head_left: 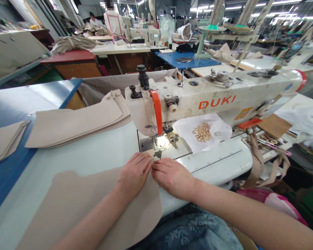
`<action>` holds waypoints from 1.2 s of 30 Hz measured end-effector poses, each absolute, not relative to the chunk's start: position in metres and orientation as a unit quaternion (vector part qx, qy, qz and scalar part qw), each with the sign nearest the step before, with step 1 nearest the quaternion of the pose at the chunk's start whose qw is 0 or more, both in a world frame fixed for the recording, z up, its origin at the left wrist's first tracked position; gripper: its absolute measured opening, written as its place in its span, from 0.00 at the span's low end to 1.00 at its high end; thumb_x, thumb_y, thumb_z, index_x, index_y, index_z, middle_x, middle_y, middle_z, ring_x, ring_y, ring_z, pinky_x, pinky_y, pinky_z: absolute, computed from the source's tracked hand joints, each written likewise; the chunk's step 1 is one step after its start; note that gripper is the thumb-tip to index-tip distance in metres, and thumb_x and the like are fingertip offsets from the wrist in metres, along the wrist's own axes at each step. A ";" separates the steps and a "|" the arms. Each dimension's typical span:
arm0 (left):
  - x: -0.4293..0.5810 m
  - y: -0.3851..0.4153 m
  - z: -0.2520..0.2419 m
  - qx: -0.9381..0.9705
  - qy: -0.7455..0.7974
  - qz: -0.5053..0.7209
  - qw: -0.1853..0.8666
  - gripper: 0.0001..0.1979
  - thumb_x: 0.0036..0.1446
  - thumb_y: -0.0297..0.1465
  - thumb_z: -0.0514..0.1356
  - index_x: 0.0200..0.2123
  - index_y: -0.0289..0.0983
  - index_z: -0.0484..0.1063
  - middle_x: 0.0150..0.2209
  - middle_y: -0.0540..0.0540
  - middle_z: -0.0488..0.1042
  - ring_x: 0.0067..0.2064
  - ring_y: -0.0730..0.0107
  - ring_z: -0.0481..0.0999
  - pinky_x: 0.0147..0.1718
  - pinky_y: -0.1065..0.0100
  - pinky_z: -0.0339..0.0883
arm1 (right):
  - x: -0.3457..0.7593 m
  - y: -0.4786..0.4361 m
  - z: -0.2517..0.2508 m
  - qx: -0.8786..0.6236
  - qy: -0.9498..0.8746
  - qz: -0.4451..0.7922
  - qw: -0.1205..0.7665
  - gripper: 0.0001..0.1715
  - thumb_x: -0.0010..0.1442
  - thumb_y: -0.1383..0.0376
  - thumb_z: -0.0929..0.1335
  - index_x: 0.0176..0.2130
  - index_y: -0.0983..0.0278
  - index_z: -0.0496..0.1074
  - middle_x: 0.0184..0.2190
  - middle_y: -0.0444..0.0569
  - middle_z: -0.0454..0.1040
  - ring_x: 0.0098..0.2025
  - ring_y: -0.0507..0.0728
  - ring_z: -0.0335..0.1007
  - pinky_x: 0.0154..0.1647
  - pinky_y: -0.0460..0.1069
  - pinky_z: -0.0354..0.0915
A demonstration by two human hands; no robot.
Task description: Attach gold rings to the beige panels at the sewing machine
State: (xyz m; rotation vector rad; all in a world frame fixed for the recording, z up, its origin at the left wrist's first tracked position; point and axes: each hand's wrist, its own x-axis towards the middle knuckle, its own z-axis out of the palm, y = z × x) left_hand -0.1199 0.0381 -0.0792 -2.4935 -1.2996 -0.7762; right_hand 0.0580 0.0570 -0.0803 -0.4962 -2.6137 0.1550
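As my left hand (134,173) lay flat on the beige panel (80,205), lower centre, my right hand (172,175) curled at its corner; whether it pinched, I couldn't tell.

Bare left hand (134,175), right hand (172,177); blue patterned clothing (193,232).

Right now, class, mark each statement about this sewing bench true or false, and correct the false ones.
1. The left hand and the right hand meet at the edge of the beige fabric piece, in front of the needle. True.
2. The sewing machine bears the word DUKI in orange letters. True.
3. The gold rings lie on a blue tray. False: they lie on a white sheet under the machine's arm.
4. The stack of beige pieces lies right of the machine. False: it lies to its left.
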 end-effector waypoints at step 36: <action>-0.123 0.033 -0.077 -0.854 -0.446 -0.252 0.093 0.14 0.64 0.24 0.47 0.36 0.34 0.73 0.35 0.43 0.76 0.39 0.64 0.73 0.41 0.62 0.72 | 0.053 0.069 -0.079 -0.192 -0.959 -0.027 0.206 0.08 0.63 0.71 0.63 0.36 0.69 0.72 0.39 0.54 0.73 0.44 0.58 0.66 0.49 0.53 0.63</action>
